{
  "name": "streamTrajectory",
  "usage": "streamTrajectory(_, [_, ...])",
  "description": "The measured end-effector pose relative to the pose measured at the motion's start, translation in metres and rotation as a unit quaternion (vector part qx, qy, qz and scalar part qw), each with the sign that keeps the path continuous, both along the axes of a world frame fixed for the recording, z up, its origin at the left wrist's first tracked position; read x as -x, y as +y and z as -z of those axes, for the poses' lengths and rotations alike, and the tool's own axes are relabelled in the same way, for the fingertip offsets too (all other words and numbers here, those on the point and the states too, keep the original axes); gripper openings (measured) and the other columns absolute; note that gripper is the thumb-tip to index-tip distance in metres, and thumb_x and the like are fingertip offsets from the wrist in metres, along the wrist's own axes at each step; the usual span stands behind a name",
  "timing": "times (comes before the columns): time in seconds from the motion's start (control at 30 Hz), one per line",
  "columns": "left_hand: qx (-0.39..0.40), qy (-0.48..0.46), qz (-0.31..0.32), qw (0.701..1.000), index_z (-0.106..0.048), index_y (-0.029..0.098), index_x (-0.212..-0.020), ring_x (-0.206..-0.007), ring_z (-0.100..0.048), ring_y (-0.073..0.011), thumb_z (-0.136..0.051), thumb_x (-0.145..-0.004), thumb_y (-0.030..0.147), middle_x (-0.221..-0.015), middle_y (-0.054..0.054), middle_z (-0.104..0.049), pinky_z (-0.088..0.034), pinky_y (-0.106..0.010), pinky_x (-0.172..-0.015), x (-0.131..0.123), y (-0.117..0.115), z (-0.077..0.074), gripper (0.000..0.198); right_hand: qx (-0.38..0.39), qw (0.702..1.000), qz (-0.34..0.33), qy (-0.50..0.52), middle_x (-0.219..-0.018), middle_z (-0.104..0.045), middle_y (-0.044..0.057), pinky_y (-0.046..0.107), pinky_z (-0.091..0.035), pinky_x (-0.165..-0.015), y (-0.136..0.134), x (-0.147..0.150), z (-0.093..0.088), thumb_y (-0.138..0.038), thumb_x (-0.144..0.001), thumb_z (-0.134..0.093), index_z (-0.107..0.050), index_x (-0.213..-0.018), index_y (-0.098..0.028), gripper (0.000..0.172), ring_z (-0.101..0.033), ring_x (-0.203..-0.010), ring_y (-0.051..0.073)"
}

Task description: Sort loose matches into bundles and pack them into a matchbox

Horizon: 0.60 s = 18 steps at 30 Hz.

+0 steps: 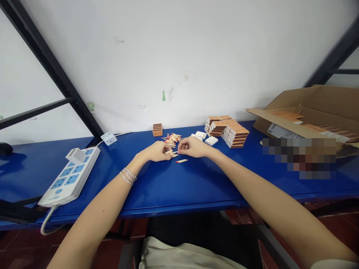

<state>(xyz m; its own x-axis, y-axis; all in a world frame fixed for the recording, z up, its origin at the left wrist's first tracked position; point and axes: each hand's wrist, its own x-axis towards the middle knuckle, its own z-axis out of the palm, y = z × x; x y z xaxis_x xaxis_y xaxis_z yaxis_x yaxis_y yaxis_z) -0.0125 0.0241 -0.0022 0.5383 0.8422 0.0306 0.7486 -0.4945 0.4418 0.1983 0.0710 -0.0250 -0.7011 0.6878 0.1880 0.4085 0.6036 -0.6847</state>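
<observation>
Between the thumb and fingers of my left hand (158, 151) is a small bunch of wooden matches (169, 152). My right hand (194, 147) is closed in a pinch at the right end of these matches, its fingertips on a matchstick. Just in front of both hands, a few loose red-tipped matches (181, 161) lie side by side on the blue table (179, 186). Behind the hands spreads a pile of matches (172, 139), partly covered by my fingers. Right of my right hand lie several white matchbox trays (211, 141).
Stacked matchboxes (236, 131) stand at the back right, and a smaller stack (157, 130) near the wall. An open cardboard box (283, 127) with more matchboxes is at far right. A white power strip (73, 175) lies left, beside a small white packet (109, 138).
</observation>
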Motion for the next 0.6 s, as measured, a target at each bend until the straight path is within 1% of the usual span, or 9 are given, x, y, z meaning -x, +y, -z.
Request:
streamTrajectory(0.17, [-0.001, 0.001, -0.002, 1.0, -0.046, 0.018, -0.059, -0.052, -0.034, -0.0086, -0.061, -0.07, 0.032, -0.054, 0.006, -0.041, -0.026, -0.025, -0.053, 0.002, 0.002, -0.001, 0.024, 0.026, 0.998, -0.025, -0.049, -0.063, -0.065, 0.002, 0.024, -0.042, -0.059, 0.003, -0.017, -0.015, -0.038, -0.07, -0.069, -0.07, -0.075, -0.014, 0.024, -0.056, -0.06, 0.012])
streamTrajectory(0.23, [-0.002, 0.004, -0.005, 1.0, -0.043, 0.018, -0.057, -0.052, -0.033, -0.0085, -0.061, -0.069, 0.03, -0.053, 0.006, -0.038, -0.024, -0.025, -0.053, 0.003, 0.002, -0.001, 0.025, 0.052, 0.995, -0.031, -0.077, -0.065, -0.067, 0.002, 0.024, -0.042, -0.059, 0.003, -0.019, -0.016, -0.038, -0.068, -0.07, -0.071, -0.075, -0.015, 0.024, -0.057, -0.061, 0.013])
streamTrajectory(0.37, [0.01, 0.0, -0.011, 1.0, -0.043, 0.018, -0.058, -0.052, -0.033, -0.0084, -0.061, -0.068, 0.028, -0.054, 0.006, -0.039, -0.025, -0.025, -0.053, 0.002, 0.002, -0.002, 0.023, 0.084, 0.986, -0.06, -0.13, -0.07, -0.069, 0.003, 0.023, -0.042, -0.058, -0.001, -0.018, -0.016, -0.035, -0.066, -0.07, -0.073, -0.077, -0.015, 0.023, -0.057, -0.062, 0.013])
streamTrajectory(0.5, [0.012, 0.0, -0.011, 1.0, -0.045, 0.018, -0.06, -0.053, -0.035, -0.0086, -0.061, -0.069, 0.028, -0.055, 0.006, -0.041, -0.026, -0.025, -0.053, 0.002, 0.002, -0.002, 0.021, 0.087, 0.987, -0.057, -0.121, -0.071, -0.07, 0.003, 0.023, -0.042, -0.058, -0.002, -0.017, -0.015, -0.035, -0.067, -0.07, -0.073, -0.08, -0.016, 0.023, -0.058, -0.063, 0.013])
streamTrajectory(0.6, [-0.007, 0.007, -0.004, 1.0, -0.044, 0.018, -0.059, -0.052, -0.036, -0.0087, -0.061, -0.07, 0.03, -0.055, 0.005, -0.043, -0.027, -0.025, -0.053, 0.003, 0.002, 0.0, 0.023, 0.066, 0.993, -0.041, -0.087, -0.066, -0.067, 0.002, 0.023, -0.043, -0.058, -0.001, -0.014, -0.011, -0.035, -0.069, -0.069, -0.072, -0.078, -0.015, 0.021, -0.057, -0.061, 0.012])
